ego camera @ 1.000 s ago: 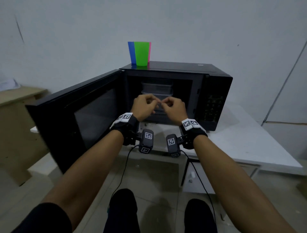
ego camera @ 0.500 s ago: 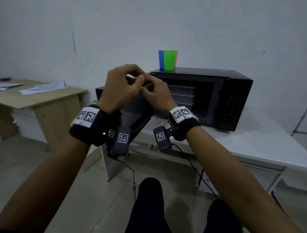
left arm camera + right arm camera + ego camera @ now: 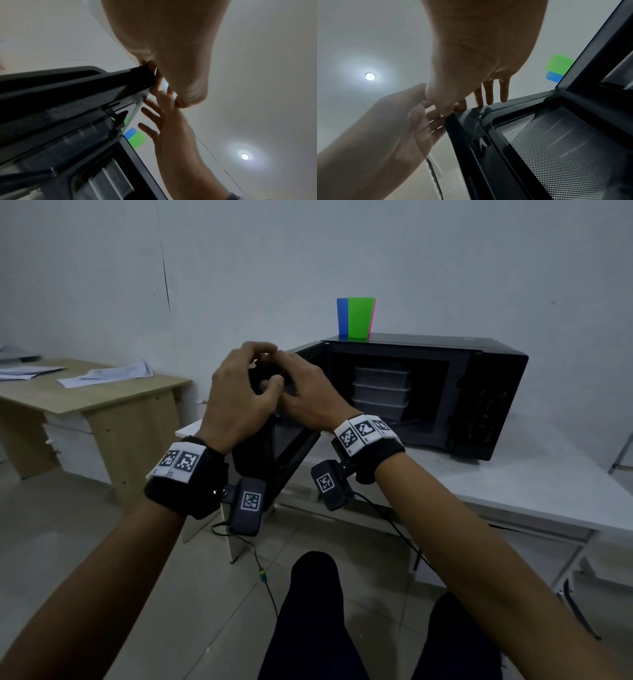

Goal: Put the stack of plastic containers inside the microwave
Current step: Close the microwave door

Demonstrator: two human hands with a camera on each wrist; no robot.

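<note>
now both hands at microwave door [image 3: 274, 453] top corner, left hand [image 3: 236, 402] curled gripping it, right hand [image 3: 305, 398] straight-fingered, touching it

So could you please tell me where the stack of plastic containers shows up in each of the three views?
Head: the stack of plastic containers sits right of centre, inside the open microwave.
Left wrist: bottom left, seen dimly through the microwave door.
Right wrist: not clearly in it; only the door's mesh window shows.
Shared landmark: the green and blue cups on the microwave, visible in all three views.
</note>
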